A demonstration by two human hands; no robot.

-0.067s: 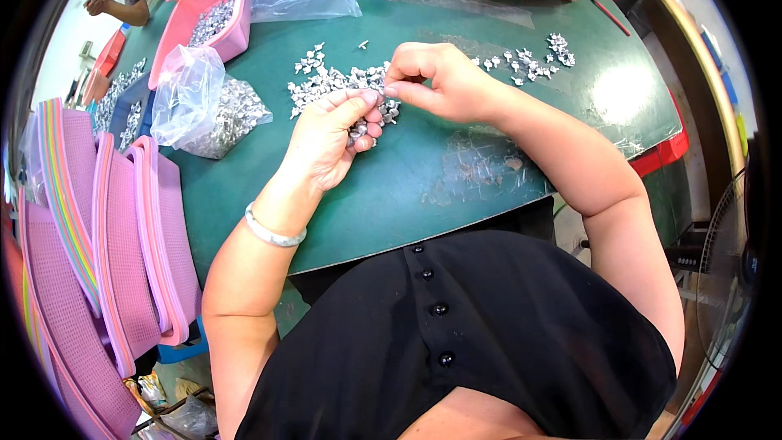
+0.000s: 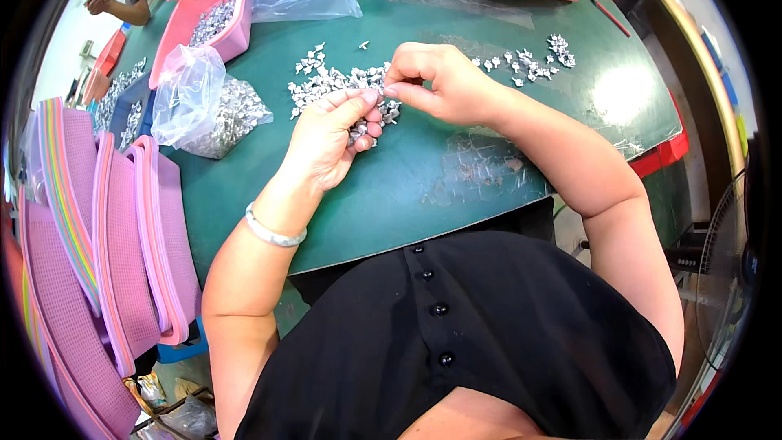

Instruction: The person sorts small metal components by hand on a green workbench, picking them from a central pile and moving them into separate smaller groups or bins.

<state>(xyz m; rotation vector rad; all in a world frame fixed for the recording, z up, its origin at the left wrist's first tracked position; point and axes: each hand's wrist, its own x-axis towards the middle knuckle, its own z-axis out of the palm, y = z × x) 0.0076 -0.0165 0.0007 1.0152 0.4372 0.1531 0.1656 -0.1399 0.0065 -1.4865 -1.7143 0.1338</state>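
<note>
We see the left hand [image 2: 326, 130] curled around a few small grey metal parts [image 2: 357, 132], its thumb bent toward the forefinger, just above the near edge of a loose pile [image 2: 314, 91] of similar pieces on the green table [image 2: 366, 216]. Close beside it, we find the right hand [image 2: 448, 85] with thumb and forefinger pressed together at their tips, but we cannot tell if a piece is between them. To the left of the pile we notice a clear bag [image 2: 232, 118] filled with such pieces, and to the right a smaller scattered group [image 2: 531, 68].
</note>
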